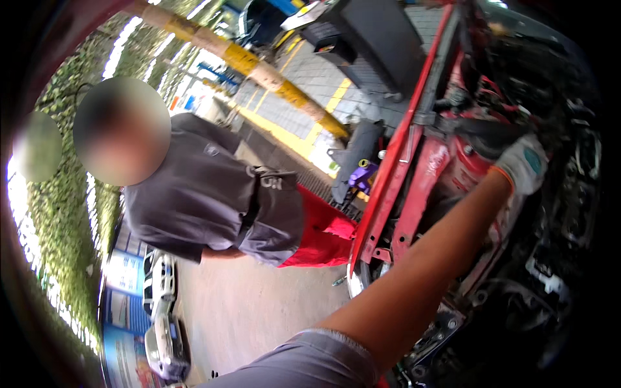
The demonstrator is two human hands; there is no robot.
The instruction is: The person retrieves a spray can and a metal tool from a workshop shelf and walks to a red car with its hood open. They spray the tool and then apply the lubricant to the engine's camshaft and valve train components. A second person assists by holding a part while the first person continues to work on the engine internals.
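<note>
My left hand (522,165), in a white work glove with an orange cuff and a teal patch, reaches across into the open engine bay of a red car. It lies beside a black duct-like part (488,132) and above the red inner body panel (462,169). The fingers are turned away and mostly hidden, so whether they grip something cannot be seen. My bare forearm (427,271) crosses over the red front edge (388,184) of the car. Dark engine parts (576,213) fill the area around the glove. My right hand is out of view.
A person in a grey shirt (194,181) and red trousers stands close by the car's edge. Behind are a yellow striped post (272,81), a dark grey cabinet (372,45) and a purple object (363,174). Parked vehicles (167,343) stand farther off.
</note>
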